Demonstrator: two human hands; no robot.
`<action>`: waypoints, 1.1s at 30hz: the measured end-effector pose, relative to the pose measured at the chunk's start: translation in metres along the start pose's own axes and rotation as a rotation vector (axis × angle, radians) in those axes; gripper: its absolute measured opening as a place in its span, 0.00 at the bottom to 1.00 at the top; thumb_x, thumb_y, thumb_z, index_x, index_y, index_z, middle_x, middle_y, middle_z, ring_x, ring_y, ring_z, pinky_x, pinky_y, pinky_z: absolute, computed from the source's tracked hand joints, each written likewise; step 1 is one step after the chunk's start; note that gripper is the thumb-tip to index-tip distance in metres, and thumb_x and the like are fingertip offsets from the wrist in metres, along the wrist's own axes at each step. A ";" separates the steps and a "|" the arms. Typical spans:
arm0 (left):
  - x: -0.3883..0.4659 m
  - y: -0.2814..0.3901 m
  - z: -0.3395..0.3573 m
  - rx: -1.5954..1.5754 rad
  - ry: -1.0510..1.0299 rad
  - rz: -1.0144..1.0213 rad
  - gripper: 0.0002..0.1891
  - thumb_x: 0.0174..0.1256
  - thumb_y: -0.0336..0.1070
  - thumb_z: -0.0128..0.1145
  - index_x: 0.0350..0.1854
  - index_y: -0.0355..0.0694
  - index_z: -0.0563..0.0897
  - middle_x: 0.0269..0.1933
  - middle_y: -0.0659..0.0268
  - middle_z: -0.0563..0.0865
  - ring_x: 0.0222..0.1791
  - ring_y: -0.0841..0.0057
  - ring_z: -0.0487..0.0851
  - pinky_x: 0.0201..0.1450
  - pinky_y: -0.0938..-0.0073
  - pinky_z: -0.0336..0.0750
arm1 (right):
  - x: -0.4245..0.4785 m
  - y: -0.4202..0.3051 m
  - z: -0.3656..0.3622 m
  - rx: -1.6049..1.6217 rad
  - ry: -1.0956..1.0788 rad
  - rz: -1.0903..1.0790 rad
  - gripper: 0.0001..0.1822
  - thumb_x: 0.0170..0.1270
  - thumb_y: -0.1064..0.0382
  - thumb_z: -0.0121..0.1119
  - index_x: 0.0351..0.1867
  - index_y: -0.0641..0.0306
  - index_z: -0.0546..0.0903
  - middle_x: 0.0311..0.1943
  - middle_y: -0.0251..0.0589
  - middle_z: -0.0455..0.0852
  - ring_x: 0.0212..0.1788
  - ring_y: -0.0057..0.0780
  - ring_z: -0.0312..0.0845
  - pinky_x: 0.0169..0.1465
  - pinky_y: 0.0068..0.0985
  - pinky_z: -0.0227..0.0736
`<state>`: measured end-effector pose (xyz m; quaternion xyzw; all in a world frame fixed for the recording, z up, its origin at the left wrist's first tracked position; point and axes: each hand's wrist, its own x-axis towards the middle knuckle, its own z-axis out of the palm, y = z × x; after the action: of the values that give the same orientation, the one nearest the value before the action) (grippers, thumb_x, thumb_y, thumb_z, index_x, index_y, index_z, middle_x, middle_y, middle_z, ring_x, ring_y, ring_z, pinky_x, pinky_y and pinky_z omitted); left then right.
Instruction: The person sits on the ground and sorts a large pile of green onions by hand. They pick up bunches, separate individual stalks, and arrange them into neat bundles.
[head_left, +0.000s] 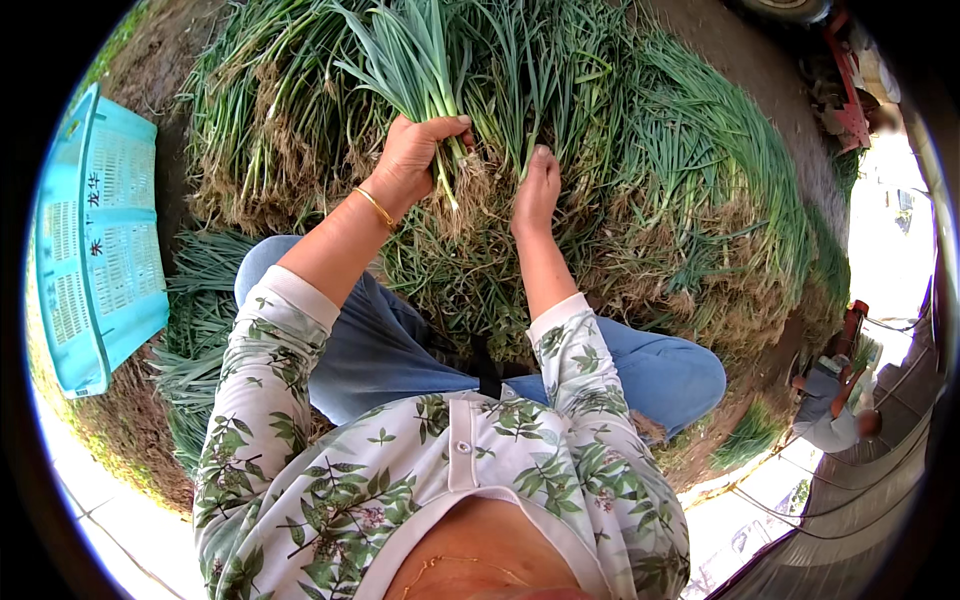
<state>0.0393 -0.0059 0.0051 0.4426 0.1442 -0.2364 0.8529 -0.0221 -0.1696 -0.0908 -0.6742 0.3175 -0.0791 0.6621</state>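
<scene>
My left hand (412, 154) is closed around a bunch of green onions (431, 90), whose leaves point away from me and whose pale stems and brown roots hang below the fist. To its right, my right hand (538, 184) touches a green stem at the edge of the pile; its fingers are partly hidden, so its hold on the stem is unclear. A large heap of green onions with earthy roots (675, 172) spreads in front of both hands. Loose leaves and trimmings (465, 277) lie between my knees.
A turquoise plastic crate (124, 217) bearing writing stands at the far left. More onions (199, 322) lie beside my left knee. At the right edge are another person (821, 409) and, higher up, red metal machinery (851, 120). Bare soil (757, 67) borders the heap.
</scene>
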 end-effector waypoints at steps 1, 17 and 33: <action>0.003 0.001 -0.001 0.020 0.005 0.097 0.06 0.54 0.26 0.62 0.33 0.34 0.80 0.26 0.64 0.83 0.24 0.76 0.81 0.27 0.77 0.77 | 0.013 -0.002 -0.005 -0.136 0.118 -0.052 0.29 0.70 0.46 0.45 0.60 0.72 0.66 0.51 0.47 0.74 0.50 0.35 0.72 0.52 0.31 0.67; 0.015 -0.018 -0.007 0.208 -0.113 -0.242 0.07 0.54 0.24 0.62 0.34 0.28 0.83 0.28 0.60 0.84 0.24 0.78 0.81 0.27 0.76 0.80 | -0.070 -0.036 -0.023 -0.396 -0.357 -0.379 0.13 0.58 0.64 0.64 0.39 0.73 0.80 0.31 0.35 0.81 0.31 0.22 0.75 0.35 0.20 0.69; 0.027 0.011 -0.028 0.189 0.001 -0.068 0.07 0.55 0.30 0.62 0.33 0.31 0.84 0.22 0.67 0.82 0.20 0.83 0.78 0.25 0.83 0.74 | -0.159 -0.006 -0.105 -0.769 -0.886 -0.073 0.14 0.66 0.55 0.53 0.35 0.66 0.78 0.19 0.44 0.77 0.25 0.25 0.76 0.29 0.26 0.66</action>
<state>0.0669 0.0149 -0.0154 0.5158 0.1366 -0.2774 0.7989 -0.2005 -0.1736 -0.0236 -0.8453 -0.0069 0.3080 0.4365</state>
